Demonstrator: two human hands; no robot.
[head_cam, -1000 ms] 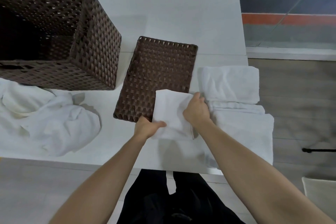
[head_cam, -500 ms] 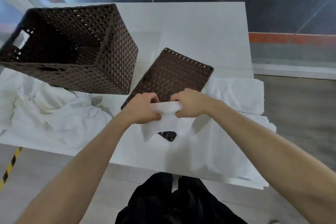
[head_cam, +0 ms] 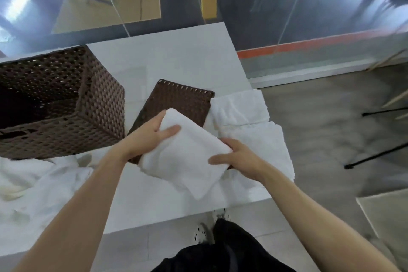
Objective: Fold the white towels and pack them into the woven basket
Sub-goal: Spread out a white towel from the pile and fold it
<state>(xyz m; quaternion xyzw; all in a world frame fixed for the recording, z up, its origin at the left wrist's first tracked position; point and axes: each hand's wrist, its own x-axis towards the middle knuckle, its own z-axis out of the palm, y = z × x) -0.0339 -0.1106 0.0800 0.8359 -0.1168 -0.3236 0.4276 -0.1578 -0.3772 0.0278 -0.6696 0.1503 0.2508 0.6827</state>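
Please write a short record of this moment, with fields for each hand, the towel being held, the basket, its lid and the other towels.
left hand: grips the far left end of the folded towel, thumb on top
right hand: grips its near right edge
folded towel: hides the near part of the flat woven lid
woven basket: open, on the table, left of the lid
folded stack: right of the lid
unfolded towels: heap near left

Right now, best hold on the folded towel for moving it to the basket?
Take the folded towel at its two opposite ends, one hand from each side, thumb on top, fingers wrapped under, as the left hand and right hand do. It is a soft flat pad and its near corner droops, so a one-edge pinch would likely spill the folds.
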